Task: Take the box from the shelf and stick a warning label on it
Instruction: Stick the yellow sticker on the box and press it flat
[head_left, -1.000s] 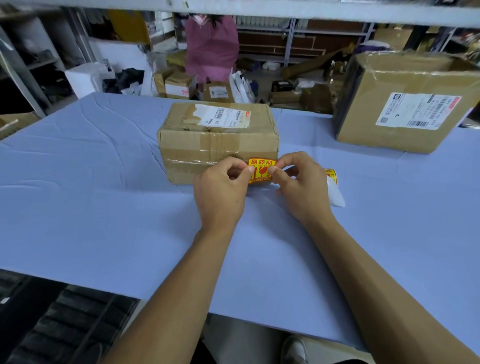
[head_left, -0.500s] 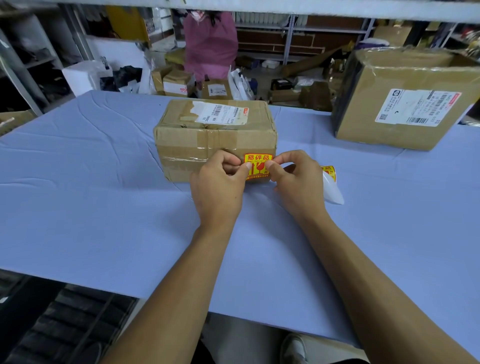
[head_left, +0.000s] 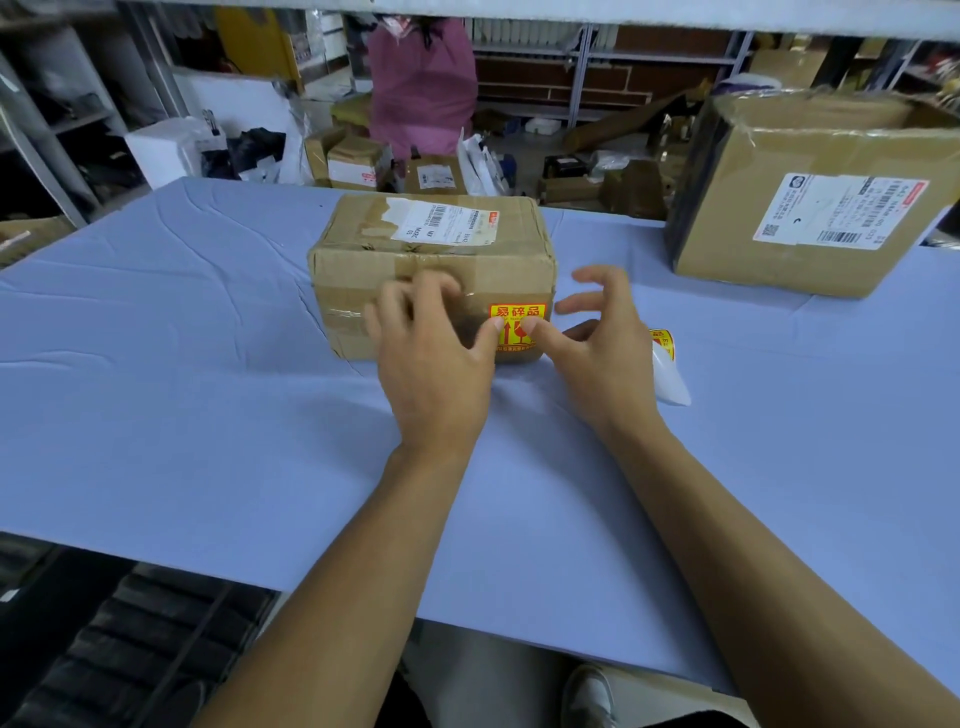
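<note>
A blue table (head_left: 156, 415) fills the scene. A big carton (head_left: 810, 208) sits far right on it. The box (head_left: 431, 270) stands at the middle, just beyond the hands. The left hand (head_left: 431, 364) has its fingers spread over the box's near face, thumb pressing the label (head_left: 517, 326) low on the right of that face. The right hand (head_left: 602, 343) is splayed, grasping nothing, thumb on the label too. A label strip (head_left: 667, 364) lies just right of it.
</note>
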